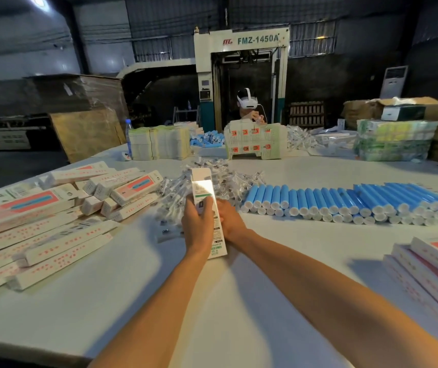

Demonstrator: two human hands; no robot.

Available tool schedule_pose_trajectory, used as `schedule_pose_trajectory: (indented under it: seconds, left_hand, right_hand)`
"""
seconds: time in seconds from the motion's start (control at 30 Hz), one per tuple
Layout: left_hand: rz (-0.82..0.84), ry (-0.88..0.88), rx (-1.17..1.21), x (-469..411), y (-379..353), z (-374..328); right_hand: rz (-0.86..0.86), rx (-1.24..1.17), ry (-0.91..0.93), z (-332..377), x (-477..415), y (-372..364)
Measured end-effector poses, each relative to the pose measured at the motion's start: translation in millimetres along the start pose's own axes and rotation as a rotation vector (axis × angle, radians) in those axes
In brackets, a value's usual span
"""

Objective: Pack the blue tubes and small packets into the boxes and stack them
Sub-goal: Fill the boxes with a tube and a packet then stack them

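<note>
Far left, on the white table (239,301): loose pile of long white cardboard cartons w/ pink-and-blue print (53,224), lying criss-cross, not squared up. Approx 15–20 showing; exact no. unclear, some are buried.

Centre: left hand (198,225) has its fingers wrapped round one long white printed box (204,191), held above the table w/ the far end pointing away. Right hand (230,220) sits against the box's right edge. Its fingertips are hidden behind the box, so can't tell how far it's closed or whether it has anything.

Behind and around the box: heap of small clear plastic packets (239,179), far too many to count. Right of that: row of blue tubes w/ white end caps (345,201), 2 layers, approx 25 on top, maybe 50 total. Far right edge: stack of flat white cartons (430,269), at least 4.

Step, as I read it: filling 1 box, prob. w/ a packet going in or about to. Next move calls for a tube from the row at right, slid in end-first. Then flap shut and box over to the left pile, which needs squaring up to count as stacked.
</note>
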State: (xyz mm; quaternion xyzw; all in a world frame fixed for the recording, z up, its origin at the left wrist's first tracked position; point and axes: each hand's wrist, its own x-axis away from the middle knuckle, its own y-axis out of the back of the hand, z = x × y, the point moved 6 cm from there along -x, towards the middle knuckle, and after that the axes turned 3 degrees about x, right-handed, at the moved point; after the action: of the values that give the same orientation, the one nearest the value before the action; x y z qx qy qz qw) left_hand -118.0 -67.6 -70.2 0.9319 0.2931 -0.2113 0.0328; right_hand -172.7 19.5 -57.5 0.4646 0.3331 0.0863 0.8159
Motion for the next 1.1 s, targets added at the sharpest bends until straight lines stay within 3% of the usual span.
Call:
schedule_pose_trajectory:
  seconds: [0.2,0.37,0.53,0.67,0.93,1.1]
  left_hand:
    - [0.094,0.036,0.098,6,-12,-3]
    - [0.286,0.192,0.317,23,-35,-5]
    - [0.468,0.274,0.467,52,-60,-11]
    - [0.552,0.296,0.468,67,-69,-14]
    - [0.666,0.203,0.441,77,-72,-31]
    - [0.678,0.176,0.442,80,-71,-35]
  right_hand:
    - [-0.128,-0.049,-0.219,-25,16,33]
    - [-0.242,-0.348,-0.327,-61,46,73]
    - [-0.444,-0.638,-0.373,-89,77,136]
    - [-0.542,-0.936,-0.253,-80,90,175]
    - [-0.484,-0.840,-0.142,-56,75,194]
    - [-0.339,-0.721,-0.086,-48,65,185]
